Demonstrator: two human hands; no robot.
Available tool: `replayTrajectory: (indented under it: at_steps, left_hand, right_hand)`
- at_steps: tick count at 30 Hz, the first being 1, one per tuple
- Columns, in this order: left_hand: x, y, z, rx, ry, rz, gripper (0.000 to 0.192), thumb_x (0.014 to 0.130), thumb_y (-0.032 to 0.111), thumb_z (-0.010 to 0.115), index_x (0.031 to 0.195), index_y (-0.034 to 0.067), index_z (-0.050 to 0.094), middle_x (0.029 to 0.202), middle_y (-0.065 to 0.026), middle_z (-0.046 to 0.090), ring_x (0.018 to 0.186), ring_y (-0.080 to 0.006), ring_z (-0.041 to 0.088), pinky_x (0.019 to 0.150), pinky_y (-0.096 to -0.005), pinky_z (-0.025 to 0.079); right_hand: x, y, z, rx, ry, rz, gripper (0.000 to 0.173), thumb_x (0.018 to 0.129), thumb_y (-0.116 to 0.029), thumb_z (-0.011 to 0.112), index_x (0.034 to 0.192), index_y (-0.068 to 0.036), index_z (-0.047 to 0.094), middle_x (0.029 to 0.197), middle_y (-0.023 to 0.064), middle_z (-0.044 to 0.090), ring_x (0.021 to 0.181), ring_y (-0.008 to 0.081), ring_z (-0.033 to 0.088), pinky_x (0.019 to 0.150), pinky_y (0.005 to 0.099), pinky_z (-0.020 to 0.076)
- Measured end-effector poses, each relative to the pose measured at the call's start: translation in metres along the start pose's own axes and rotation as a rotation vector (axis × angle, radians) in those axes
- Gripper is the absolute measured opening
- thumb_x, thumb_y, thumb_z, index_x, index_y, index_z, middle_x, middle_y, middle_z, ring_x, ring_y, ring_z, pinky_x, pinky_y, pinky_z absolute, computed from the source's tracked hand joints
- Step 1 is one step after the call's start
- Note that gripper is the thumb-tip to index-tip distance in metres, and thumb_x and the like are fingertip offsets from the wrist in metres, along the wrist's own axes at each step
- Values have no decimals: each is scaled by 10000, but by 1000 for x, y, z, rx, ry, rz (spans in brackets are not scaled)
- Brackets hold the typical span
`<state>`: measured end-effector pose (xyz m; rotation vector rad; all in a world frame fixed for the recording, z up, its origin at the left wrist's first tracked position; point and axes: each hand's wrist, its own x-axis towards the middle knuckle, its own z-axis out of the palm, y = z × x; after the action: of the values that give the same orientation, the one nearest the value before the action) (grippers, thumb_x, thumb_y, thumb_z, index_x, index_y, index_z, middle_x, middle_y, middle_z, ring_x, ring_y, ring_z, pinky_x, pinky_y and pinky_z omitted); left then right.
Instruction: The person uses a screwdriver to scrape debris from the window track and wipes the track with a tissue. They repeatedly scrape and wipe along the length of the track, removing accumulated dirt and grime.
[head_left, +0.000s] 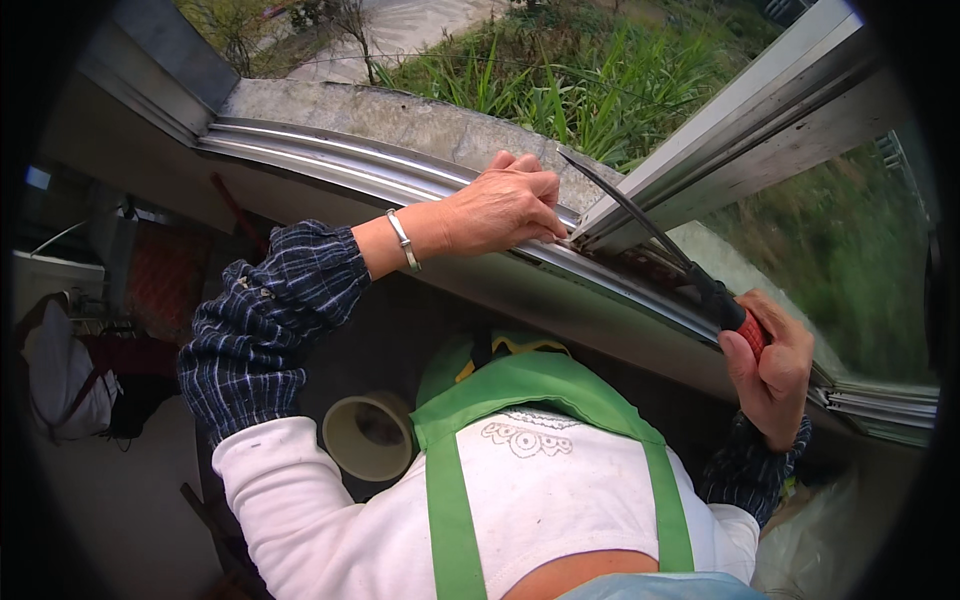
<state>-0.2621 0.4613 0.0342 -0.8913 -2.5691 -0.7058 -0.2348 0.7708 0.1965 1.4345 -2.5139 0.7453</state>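
My right hand (776, 364) grips the red handle of a long, thin, dark-shafted tool (637, 214), perhaps a screwdriver. Its tip points up and to the left, past the lower corner of a white window sash frame (705, 127). At the aluminium window track (337, 161), beside the foot of that sash, is my left hand (506, 206). Its fingers are curled, with the fingertips on or just over the track; whether they pinch something small is hidden. Dark dirt lies in the track (637, 262) right of the fingers.
Outside the track runs a concrete ledge (360, 112), with grass and a paved path beyond. A beige bucket (367, 437) stands on the floor below, left of my green apron. A window pane (840, 277) is at the right, a white and dark-red bag (67, 375) at the far left.
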Motion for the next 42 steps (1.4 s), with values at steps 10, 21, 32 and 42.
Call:
replayTrajectory:
  at_steps: [10, 21, 32, 42]
  left_hand:
    - [16, -8, -19, 247, -144, 404, 373, 879, 158, 568, 1181, 344, 681, 898, 11, 513, 931, -192, 510, 859, -362, 383]
    - [12, -11, -4, 210, -144, 400, 281, 918, 193, 556, 1152, 293, 674, 868, -17, 466, 948, -220, 487, 896, -372, 375]
    - [15, -8, -11, 124, -130, 339, 201, 906, 245, 634, 1099, 238, 690, 970, -19, 555, 1031, -215, 543, 956, -383, 365]
    - [44, 35, -13, -418, 252, 125, 589, 942, 392, 628, 1350, 33, 400, 1072, -182, 643, 959, -356, 640, 801, -479, 488]
  right_hand:
    - [3, -13, 21, -165, 69, -135, 238, 756, 6, 781, 670, 35, 561, 824, 157, 601, 561, 285, 547, 496, 324, 435]
    - [-51, -5, -10, -82, -303, 216, 222, 869, -79, 706, 708, 35, 603, 898, 159, 594, 613, 334, 549, 548, 384, 436]
    - [-18, 8, 0, -33, -388, 242, 310, 909, -59, 649, 660, 60, 508, 744, 158, 507, 579, 340, 453, 542, 412, 371]
    - [-12, 39, -12, 111, -463, 321, 292, 945, -59, 614, 705, 68, 506, 763, 147, 525, 597, 293, 433, 556, 384, 379]
